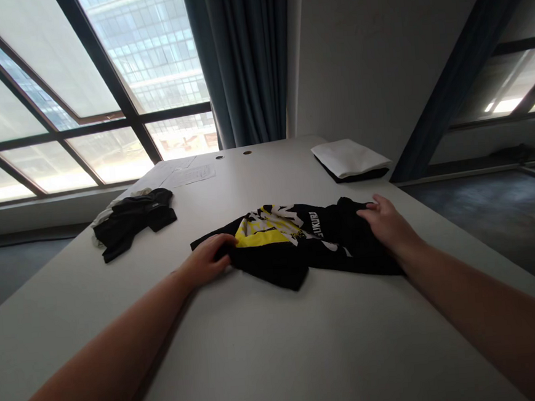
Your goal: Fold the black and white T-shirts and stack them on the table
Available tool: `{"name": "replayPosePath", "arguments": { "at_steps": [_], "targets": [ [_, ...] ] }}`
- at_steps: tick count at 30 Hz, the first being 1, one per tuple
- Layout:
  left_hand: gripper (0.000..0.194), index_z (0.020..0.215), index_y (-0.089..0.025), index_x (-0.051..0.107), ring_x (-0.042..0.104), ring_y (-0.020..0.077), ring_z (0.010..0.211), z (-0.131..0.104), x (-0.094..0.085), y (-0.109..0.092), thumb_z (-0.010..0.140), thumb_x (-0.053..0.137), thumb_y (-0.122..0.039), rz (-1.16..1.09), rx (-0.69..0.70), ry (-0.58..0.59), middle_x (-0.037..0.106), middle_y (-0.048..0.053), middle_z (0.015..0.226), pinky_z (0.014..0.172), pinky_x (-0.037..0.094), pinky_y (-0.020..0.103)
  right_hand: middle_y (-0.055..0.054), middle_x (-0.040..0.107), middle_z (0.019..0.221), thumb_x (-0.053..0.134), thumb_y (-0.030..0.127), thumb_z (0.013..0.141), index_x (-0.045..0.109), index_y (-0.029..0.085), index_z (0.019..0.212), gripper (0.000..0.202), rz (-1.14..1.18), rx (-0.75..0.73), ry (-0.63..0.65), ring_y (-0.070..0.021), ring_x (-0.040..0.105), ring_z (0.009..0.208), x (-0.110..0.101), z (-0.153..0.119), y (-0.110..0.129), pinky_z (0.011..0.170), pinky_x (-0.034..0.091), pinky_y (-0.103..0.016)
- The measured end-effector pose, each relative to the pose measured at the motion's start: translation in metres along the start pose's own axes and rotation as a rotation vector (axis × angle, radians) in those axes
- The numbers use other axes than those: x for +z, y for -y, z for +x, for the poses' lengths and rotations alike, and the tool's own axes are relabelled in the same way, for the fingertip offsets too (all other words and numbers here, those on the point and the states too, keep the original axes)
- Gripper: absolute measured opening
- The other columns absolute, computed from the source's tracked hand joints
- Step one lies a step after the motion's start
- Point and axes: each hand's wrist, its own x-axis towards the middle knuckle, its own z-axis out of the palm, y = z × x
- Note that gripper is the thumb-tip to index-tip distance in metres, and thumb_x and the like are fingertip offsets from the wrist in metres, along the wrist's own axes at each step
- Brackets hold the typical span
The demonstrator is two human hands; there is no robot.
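Your left hand (211, 258), fingers curled narrow, pinches the black shirt (272, 263) lying across the tabletop (270, 348) before you. Your right hand (390, 225) touches its right end; whether it grips cloth, I cannot tell. A dark garment (132, 218) lies to your left.

Left hand (210, 259) and right hand (388, 223) touch a shirt (272, 256); clothes (132, 218) lie near the table's (270, 355) left edge, a bundle (351, 157) near its right.
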Motion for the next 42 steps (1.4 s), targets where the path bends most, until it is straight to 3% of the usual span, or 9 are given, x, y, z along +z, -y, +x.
{"name": "replayPosePath", "arguments": {
  "at_steps": [3, 8, 11, 17, 26, 32, 35, 39, 42],
  "targets": [
    [0.051, 0.129, -0.025, 0.067, 0.063, 0.0311, 0.129, 0.001, 0.002, -0.005, 0.078, 0.063, -0.019, 0.177, 0.158, 0.149, 0.069, 0.010, 0.138, 0.116, 0.046, 0.049, -0.019, 0.063, 0.142, 0.068, 0.034, 0.088, 0.066, 0.020, 0.136, 0.050, -0.249, -0.443, 0.070, -0.0391, 0.055, 0.141, 0.003, -0.027, 0.029, 0.121, 0.041, -0.060],
    [0.049, 0.119, -0.024, 0.071, 0.068, 0.0292, 0.121, 0.001, 0.017, -0.020, 0.076, 0.054, -0.009, 0.237, 0.131, 0.123, 0.073, 0.009, 0.128, 0.111, 0.052, 0.048, -0.015, 0.058, 0.157, 0.067, 0.033, 0.096, 0.057, 0.023, 0.154, 0.060, -0.309, -0.846, 0.727, -0.0336, 0.050, 0.148, 0.024, -0.096, 0.072, 0.127, 0.038, -0.055],
    [0.046, 0.121, -0.023, 0.071, 0.070, 0.0266, 0.121, -0.002, 0.021, -0.035, 0.081, 0.054, -0.010, 0.102, 0.209, 0.185, 0.074, 0.009, 0.129, 0.110, 0.055, 0.042, -0.018, 0.046, 0.166, 0.073, 0.041, 0.093, 0.052, 0.021, 0.159, 0.072, -0.399, -0.772, 0.814, -0.0373, 0.042, 0.154, 0.035, -0.112, 0.072, 0.126, 0.038, -0.056],
    [0.055, 0.141, -0.027, 0.064, 0.060, 0.0291, 0.138, -0.007, 0.010, -0.035, 0.087, 0.063, -0.019, 0.132, 0.305, 0.212, 0.065, 0.011, 0.148, 0.122, 0.045, 0.046, -0.014, 0.066, 0.145, 0.057, 0.024, 0.099, 0.074, 0.023, 0.119, 0.026, -0.385, -0.716, 0.761, -0.0312, 0.062, 0.134, 0.034, -0.087, 0.057, 0.116, 0.049, -0.053],
    [0.028, 0.113, -0.024, 0.074, 0.072, 0.0286, 0.112, -0.003, -0.011, 0.015, 0.091, 0.062, -0.038, 0.114, -0.063, 0.004, 0.077, 0.009, 0.121, 0.106, 0.054, 0.046, -0.001, 0.069, 0.086, 0.057, 0.041, 0.097, 0.062, 0.023, 0.101, 0.019, -0.018, -0.203, 0.691, -0.0210, 0.067, 0.080, 0.010, -0.052, 0.056, 0.077, 0.055, -0.034],
    [0.042, 0.099, -0.020, 0.066, 0.070, 0.0216, 0.075, -0.002, -0.006, 0.002, 0.083, 0.075, -0.058, -0.540, -0.416, -0.218, 0.073, 0.001, 0.082, 0.069, 0.057, 0.033, 0.002, 0.067, 0.083, 0.080, 0.057, 0.080, 0.057, 0.024, 0.102, 0.045, 0.449, 0.245, 0.809, -0.0175, 0.067, 0.070, -0.001, -0.047, 0.066, 0.065, 0.056, -0.029],
    [0.048, 0.102, -0.019, 0.070, 0.074, 0.0240, 0.079, -0.005, -0.016, -0.005, 0.077, 0.083, -0.059, -0.819, -0.482, -0.053, 0.077, 0.006, 0.090, 0.073, 0.060, 0.034, -0.002, 0.072, 0.092, 0.092, 0.052, 0.068, 0.063, 0.023, 0.111, 0.059, 0.415, 0.274, 1.043, -0.0199, 0.072, 0.075, -0.023, -0.045, 0.069, 0.066, 0.061, -0.030],
    [0.071, 0.122, -0.019, 0.072, 0.075, 0.0347, 0.104, -0.010, -0.038, -0.013, 0.064, 0.095, -0.052, -0.941, -0.390, 0.435, 0.078, 0.012, 0.116, 0.090, 0.062, 0.043, 0.001, 0.070, 0.083, 0.098, 0.043, 0.061, 0.066, 0.023, 0.123, 0.072, 0.364, 0.137, 1.321, -0.0175, 0.070, 0.063, -0.057, -0.039, 0.068, 0.052, 0.057, -0.025],
    [0.071, 0.124, -0.020, 0.068, 0.074, 0.0307, 0.105, -0.010, -0.049, -0.012, 0.063, 0.097, -0.040, -0.824, -0.335, 0.522, 0.077, 0.008, 0.115, 0.092, 0.061, 0.040, 0.003, 0.068, 0.080, 0.095, 0.037, 0.069, 0.064, 0.025, 0.122, 0.063, 0.346, 0.075, 1.221, -0.0141, 0.065, 0.057, -0.067, -0.034, 0.074, 0.047, 0.053, -0.021]
  ]
}}
